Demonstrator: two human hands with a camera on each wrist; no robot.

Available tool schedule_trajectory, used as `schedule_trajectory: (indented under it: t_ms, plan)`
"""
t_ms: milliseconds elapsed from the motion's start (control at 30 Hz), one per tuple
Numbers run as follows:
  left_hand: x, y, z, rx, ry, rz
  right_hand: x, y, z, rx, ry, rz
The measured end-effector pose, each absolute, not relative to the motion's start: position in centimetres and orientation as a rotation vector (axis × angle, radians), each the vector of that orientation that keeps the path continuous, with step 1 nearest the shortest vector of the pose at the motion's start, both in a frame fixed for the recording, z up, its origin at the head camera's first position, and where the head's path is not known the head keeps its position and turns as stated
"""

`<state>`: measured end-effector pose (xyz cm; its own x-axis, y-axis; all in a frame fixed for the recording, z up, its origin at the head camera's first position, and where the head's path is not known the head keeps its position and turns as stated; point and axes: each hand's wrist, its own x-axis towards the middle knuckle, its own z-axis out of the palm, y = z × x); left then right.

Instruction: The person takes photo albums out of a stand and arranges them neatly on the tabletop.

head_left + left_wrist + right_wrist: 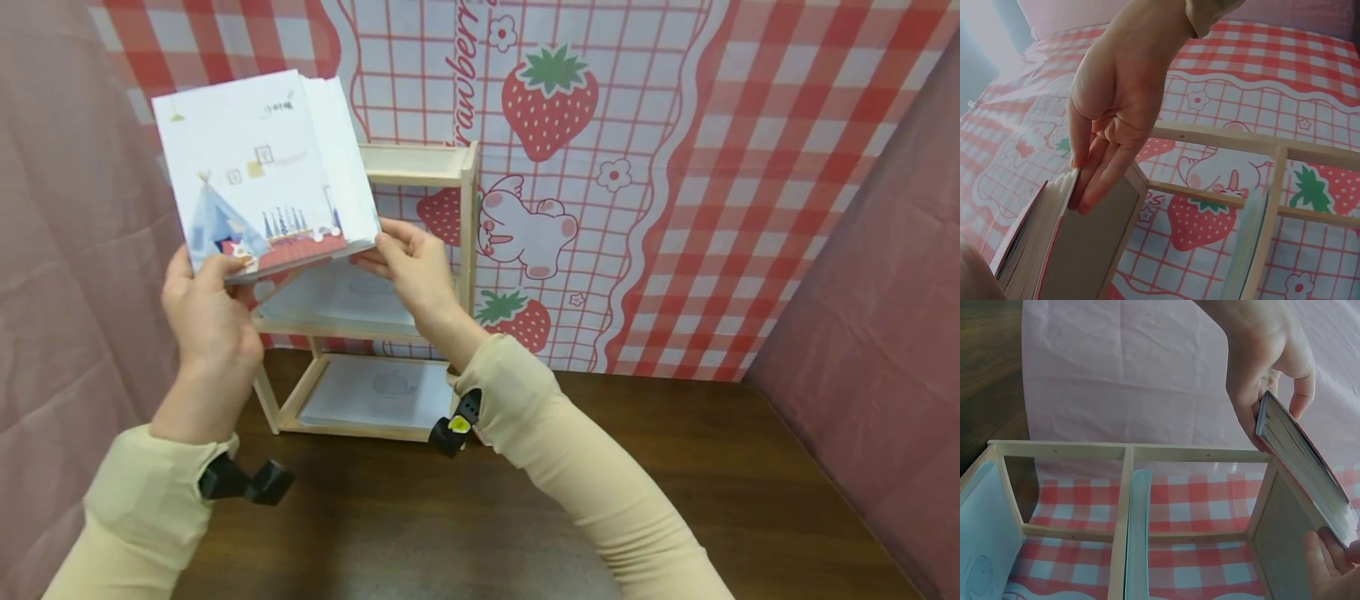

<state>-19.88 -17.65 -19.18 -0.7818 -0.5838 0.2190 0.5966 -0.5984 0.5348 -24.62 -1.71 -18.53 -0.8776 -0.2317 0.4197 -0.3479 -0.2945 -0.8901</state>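
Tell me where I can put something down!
Bare table lies from the right sleeve to the rightmost pink curtain, and between right sleeve and left sleeve, in front of the shelf. It's crowded up by the shelf, where left hand and right hand hold the book.

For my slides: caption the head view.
Left hand and right hand hold a white rectangular illustrated book before a pale wooden shelf.

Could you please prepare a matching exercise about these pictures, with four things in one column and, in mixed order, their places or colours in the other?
1. Left hand
2. Right hand
3. Shelf
4. Table

A. Pale wood colour
B. At the lower right corner of the book, in the head view
C. Dark brown
D. At the book's lower left part, in the head view

Pairs: 1-D, 2-B, 3-A, 4-C
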Motion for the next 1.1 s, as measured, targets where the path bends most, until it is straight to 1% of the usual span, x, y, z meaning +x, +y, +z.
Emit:
schedule_trajectory:
  t_ms: [133, 700, 1100]
  plan:
    - [-19.7, -17.4, -19.4, -0.061, -0.823, -2.331, -24.6, -1.5, -18.5, 0.750, -1.815, 2.329]
    - [-19.6, -16.9, -20.5, -0.060, -0.892, -2.214, -24.5, -1.1, -18.8, 0.692, -1.960, 2.210]
    - [-19.8, -15.9, -21.4, -0.162, -1.012, -2.043, -24.3, -0.1, -19.9, 0.630, -2.018, 2.158]
